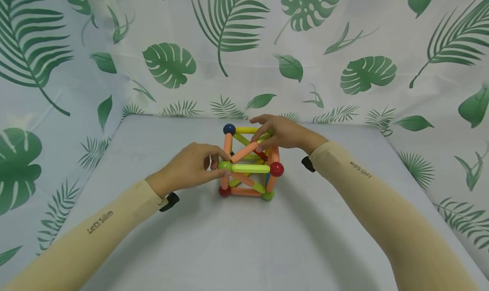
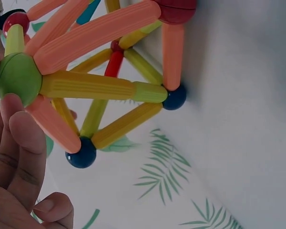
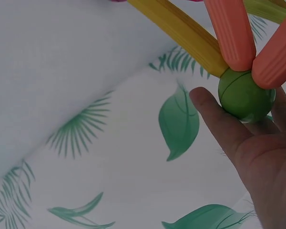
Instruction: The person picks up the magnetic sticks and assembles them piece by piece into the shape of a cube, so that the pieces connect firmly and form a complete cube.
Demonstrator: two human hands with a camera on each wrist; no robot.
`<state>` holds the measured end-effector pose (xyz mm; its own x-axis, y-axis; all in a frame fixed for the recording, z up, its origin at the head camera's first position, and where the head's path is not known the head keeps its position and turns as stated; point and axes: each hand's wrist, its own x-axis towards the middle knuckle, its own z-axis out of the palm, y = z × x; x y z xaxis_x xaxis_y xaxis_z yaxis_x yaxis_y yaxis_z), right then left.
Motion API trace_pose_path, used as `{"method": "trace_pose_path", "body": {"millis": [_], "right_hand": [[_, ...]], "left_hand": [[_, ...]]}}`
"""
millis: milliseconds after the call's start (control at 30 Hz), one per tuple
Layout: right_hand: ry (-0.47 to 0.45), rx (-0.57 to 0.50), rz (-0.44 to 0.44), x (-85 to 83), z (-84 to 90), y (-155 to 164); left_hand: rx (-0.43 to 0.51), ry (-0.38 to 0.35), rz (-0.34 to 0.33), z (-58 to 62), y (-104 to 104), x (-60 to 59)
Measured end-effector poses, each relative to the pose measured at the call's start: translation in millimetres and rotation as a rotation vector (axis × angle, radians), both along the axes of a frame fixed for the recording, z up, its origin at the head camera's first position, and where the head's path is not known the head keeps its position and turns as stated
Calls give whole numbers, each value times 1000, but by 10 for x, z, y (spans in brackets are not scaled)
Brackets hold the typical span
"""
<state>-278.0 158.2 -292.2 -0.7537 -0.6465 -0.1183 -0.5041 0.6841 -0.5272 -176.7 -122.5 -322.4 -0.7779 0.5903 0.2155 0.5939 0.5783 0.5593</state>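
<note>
Cloth [image 1: 244, 36] with green leaf prints hangs behind and beside the pale grey surface [image 1: 244, 248], which carries the toy near its far middle. The toy is a cube frame [image 1: 248, 163] made of ribbed plastic sticks joined at the corners by balls; it stands on the surface between the two hands. The sticks are orange, yellow and light green, and some run diagonal across the faces. The balls are dark blue, red and green. The left hand [image 1: 189, 168] is at the near left upper corner, and its fingers [image 2: 19, 138] pinch the green ball [image 2: 17, 78] there, where several sticks meet. The right hand [image 1: 284, 134] lies over the far right upper corner, with the fingers [image 3: 219, 119] rather straight and resting against another green ball [image 3: 244, 95]. Both arms wear beige sleeves [image 1: 386, 206] with small dark lettering.
</note>
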Motion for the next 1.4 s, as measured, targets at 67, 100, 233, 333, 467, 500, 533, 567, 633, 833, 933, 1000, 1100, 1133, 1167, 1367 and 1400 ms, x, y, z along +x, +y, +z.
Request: {"method": "trace_pose_path", "body": {"millis": [67,100,233,333,467,500,533,567,633,833,933,1000,1100,1133,1167,1367,1400], "right_hand": [[-2,3,-5,8,-6,-7],[-6,2,-5,13,-6,-9],[-8,-4,-4,28,-11,-14],[-1,-7,0,25,-21,-17],[8,-6,7,28,-29,-14],[3,-9,6,36,-27,-6],[-4,-11,2,42,-26,11],[-12,-16,-8,49,-21,34],[-29,-51,-31,65,-2,97],[26,-297,-198,179,40,420],[68,-397,-277,307,-15,568],[78,-430,-308,416,-76,641],[82,-469,-325,578,-167,711],[77,-482,-330,630,-194,727],[71,-492,-336,681,-218,741],[40,-500,-346,868,-364,807],[39,-498,-347,881,-386,815]], "left_hand": [[3,9,-2,-8,-3,2],[6,15,-5,-13,-5,3],[18,61,-15,-33,1,0],[18,91,-17,-38,6,-12],[13,100,-26,-34,5,-23],[13,99,-33,-36,3,-28],[14,98,-40,-32,2,-30],[14,97,-43,-28,-1,-31],[24,91,-40,-19,-15,-31],[65,31,86,-23,-63,-48],[84,-78,133,-55,-73,-62],[95,-150,143,-77,-76,-69],[119,-213,155,-115,-85,-65],[130,-217,157,-126,-88,-61],[140,-218,160,-138,-92,-58],[209,-193,178,-173,-102,-47],[215,-187,175,-174,-100,-51]]}}
